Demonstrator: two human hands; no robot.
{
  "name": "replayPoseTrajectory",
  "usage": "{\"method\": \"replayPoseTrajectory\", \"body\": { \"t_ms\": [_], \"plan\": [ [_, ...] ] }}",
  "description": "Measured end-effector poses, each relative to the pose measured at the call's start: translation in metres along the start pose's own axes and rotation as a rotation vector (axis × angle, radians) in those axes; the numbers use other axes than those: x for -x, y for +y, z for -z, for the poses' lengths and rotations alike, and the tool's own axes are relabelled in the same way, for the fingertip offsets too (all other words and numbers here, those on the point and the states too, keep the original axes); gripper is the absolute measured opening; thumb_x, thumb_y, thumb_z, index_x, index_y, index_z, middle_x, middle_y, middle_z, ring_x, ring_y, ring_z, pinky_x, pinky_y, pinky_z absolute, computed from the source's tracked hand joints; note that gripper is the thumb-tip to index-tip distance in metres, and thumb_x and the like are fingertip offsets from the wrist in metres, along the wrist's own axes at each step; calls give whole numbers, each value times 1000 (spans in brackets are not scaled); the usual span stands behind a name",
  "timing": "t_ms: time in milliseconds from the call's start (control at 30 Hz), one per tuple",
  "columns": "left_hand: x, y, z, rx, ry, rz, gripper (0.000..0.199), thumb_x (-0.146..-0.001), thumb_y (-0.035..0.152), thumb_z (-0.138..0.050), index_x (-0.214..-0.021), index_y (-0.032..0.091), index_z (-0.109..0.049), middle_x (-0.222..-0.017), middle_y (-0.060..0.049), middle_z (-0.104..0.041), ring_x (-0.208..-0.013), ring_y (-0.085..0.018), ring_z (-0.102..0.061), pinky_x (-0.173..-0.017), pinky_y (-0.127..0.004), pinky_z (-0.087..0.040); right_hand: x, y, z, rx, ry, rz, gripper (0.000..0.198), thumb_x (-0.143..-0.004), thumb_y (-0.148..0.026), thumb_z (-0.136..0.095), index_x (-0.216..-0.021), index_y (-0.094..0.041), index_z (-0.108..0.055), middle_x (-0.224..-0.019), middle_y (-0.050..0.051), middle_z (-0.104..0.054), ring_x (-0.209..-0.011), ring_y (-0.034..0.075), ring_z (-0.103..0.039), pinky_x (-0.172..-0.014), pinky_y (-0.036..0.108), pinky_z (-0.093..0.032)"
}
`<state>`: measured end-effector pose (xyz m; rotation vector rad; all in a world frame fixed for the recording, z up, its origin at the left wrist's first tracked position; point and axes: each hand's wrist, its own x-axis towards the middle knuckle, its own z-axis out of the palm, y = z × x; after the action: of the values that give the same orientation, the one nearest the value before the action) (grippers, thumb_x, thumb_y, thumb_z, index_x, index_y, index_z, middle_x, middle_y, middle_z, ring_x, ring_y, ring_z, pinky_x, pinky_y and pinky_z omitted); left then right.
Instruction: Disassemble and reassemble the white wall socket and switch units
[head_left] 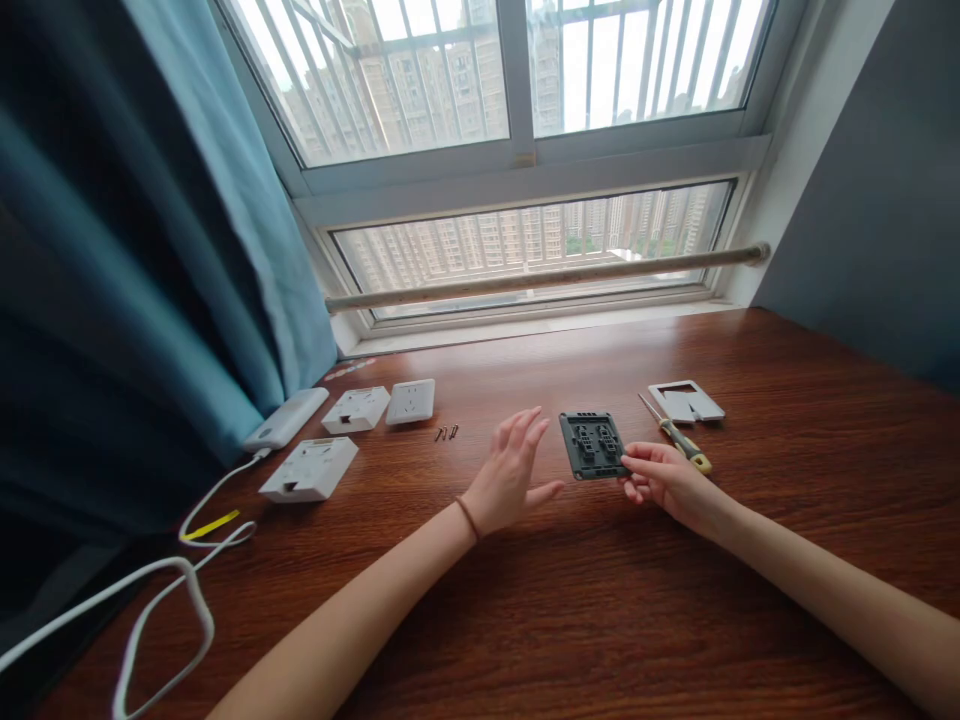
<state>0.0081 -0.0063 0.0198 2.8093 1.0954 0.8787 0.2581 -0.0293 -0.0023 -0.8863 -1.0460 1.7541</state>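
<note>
Pinching dark plate (592,446) in right grip (664,478), spreading left grip (513,470) wide beside it; cannot read marking (269,433) on white device (292,416).

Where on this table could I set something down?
Bare wood lies between the forearms, nearer than the dark panel, and beyond the left hand toward the window. It's crowded at left, with white boxes, a socket plate and screws, and beyond the right hand, with screwdriver and white frame.

The brown bench (540,600) carries two white boxes (315,472), a socket plate (411,398), small screws (453,432), a screwdriver (685,444), a white frame (708,409), and a white block (289,418) with a cable (225,477).
</note>
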Motion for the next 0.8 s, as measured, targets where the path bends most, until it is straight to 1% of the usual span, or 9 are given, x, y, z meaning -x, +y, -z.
{"method": "replayPoseTrajectory", "body": {
  "t_ms": [100, 200, 267, 333, 367, 433, 533, 667, 800],
  "plan": [
    [27, -26, 33, -200, 40, 124, 59, -80, 33, -54, -131, 18, -29, -139, -14, -28, -130, -30, -23, -106, -47, -20, -1, 1, 1, -27, 5, -15, 19, -74, -27, -66, -71, -14, -52, -63, 1, -61, -47, 7, -56, -43, 16, -40],
    [65, -63, 68, -413, 130, 327, 51, -81, 32, -51, -127, 16, -34, -137, -16, -31, -130, -31, -22, -106, -48, -17, -1, 5, 2, 1, -1, -40, 19, -75, -28, -65, -72, -14, -53, -63, 2, -61, -46, 6, -54, -42, 16, -39],
    [91, -89, 87, -521, 163, 578, 55, -80, 37, -51, -126, 13, -34, -139, -18, -26, -131, -32, -18, -106, -47, -16, -2, 8, 4, 23, -6, -54, 19, -76, -29, -65, -73, -14, -53, -63, 2, -62, -45, 6, -53, -41, 16, -39],
    [113, -113, 103, -557, 145, 943, 64, -79, 44, -50, -128, 11, -28, -139, -19, -24, -130, -33, -18, -104, -44, -18, -3, 10, 6, 29, -5, -53, 18, -76, -28, -65, -74, -15, -53, -63, 1, -61, -44, 5, -53, -41, 16, -39],
    [123, -123, 109, -554, 151, 1043, 70, -76, 48, -52, -127, 6, -28, -135, -25, -27, -127, -37, -21, -101, -48, -20, -4, 10, 7, 27, -2, -48, 18, -75, -28, -65, -75, -15, -53, -62, 1, -61, -45, 5, -52, -41, 16, -39],
    [137, -138, 119, -532, 148, 1174, 80, -71, 57, -53, -122, 0, -30, -127, -32, -32, -121, -45, -25, -94, -55, -24, -4, 10, 9, 20, 5, -40, 17, -75, -27, -66, -76, -16, -53, -62, 0, -60, -47, 5, -53, -42, 16, -39],
    [151, -153, 126, -468, 133, 1286, 88, -65, 62, -55, -119, -3, -30, -123, -36, -33, -118, -51, -27, -90, -59, -21, -4, 9, 10, 20, 10, -43, 17, -74, -27, -66, -75, -16, -53, -61, -1, -59, -49, 6, -52, -43, 16, -40],
    [159, -159, 129, -313, 149, 1371, 89, -57, 60, -63, -114, -2, -35, -121, -37, -34, -112, -55, -32, -88, -59, -22, -4, 9, 10, 8, 12, -41, 17, -75, -28, -66, -77, -17, -54, -62, -1, -60, -49, 6, -52, -43, 16, -40],
    [151, -153, 129, -171, 312, 1358, 92, -54, 54, -68, -118, -3, -32, -130, -38, -18, -120, -58, -14, -93, -60, -13, -4, 7, 8, -61, 10, -33, 16, -74, -29, -67, -76, -17, -56, -62, -1, -60, -49, 5, -51, -44, 14, -39]
  ]
}}
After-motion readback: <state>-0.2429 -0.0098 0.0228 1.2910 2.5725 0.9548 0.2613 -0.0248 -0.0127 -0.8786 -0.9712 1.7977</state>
